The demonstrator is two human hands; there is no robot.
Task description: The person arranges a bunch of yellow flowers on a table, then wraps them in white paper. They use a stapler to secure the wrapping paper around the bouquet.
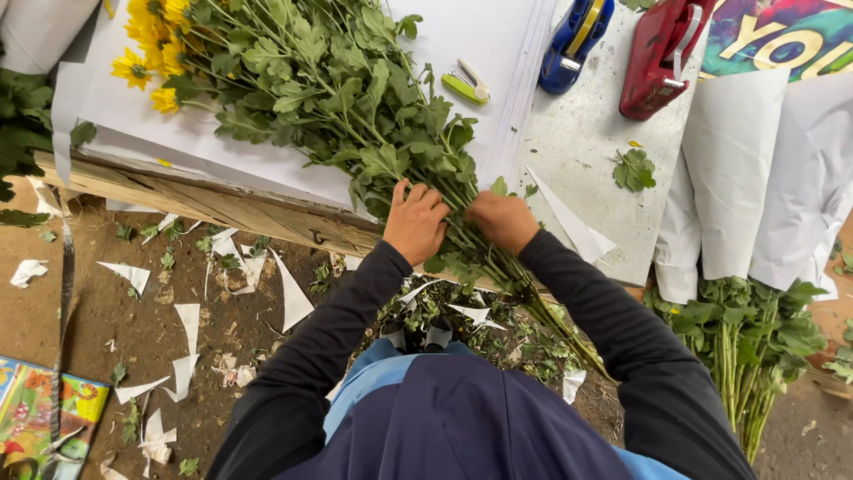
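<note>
A bunch of yellow chrysanthemums lay slantwise across the white paper sheets on the work table, blooms toward the far left corner, stems trailing off the near edge. Right of the bunch, a colourful printed sign sat at the table's far corner, and paper-wrapped bundles hung off the right edge with green stems showing below. Just beyond the bunch lay a small green stapler; farther right were a blue tape dispenser and a red one. Paper scraps and leaves littered the ground below the bunch's stems.

The left hand was curled around the stems at the table edge, fingers closed over them. The right hand gripped the same stems just beside it, though leaves probably hid its fingertips.
</note>
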